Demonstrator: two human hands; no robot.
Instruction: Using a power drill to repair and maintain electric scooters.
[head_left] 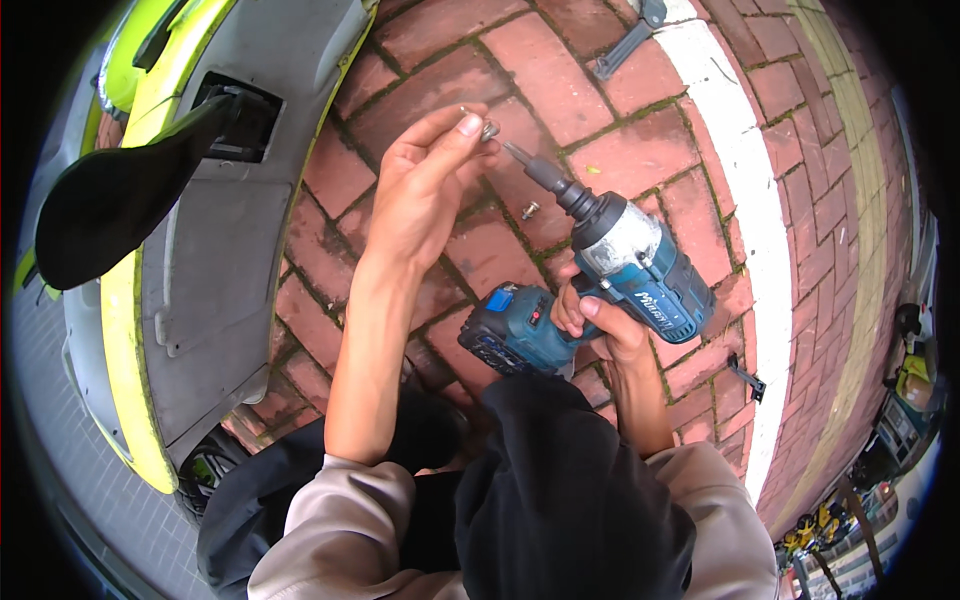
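A power drill [650,275] is held in the right hand [608,322] above red brick paving [440,95], its nose aimed up and left toward the left hand [425,165]. The right fingers wrap its handle; the left thumb and forefinger are pinched together on a small metal bolt [489,131], just beyond the bit [516,153]. The drill looks heavy and rigid, best gripped by that handle, between the motor and the battery [495,338]. The bolt seems light, hard and easily dropped, best held by its edges. The drill is teal with a scuffed silver collar, a dark tapering nose and a black battery bearing a blue clip; the bolt is dull silver, partly hidden by fingers.
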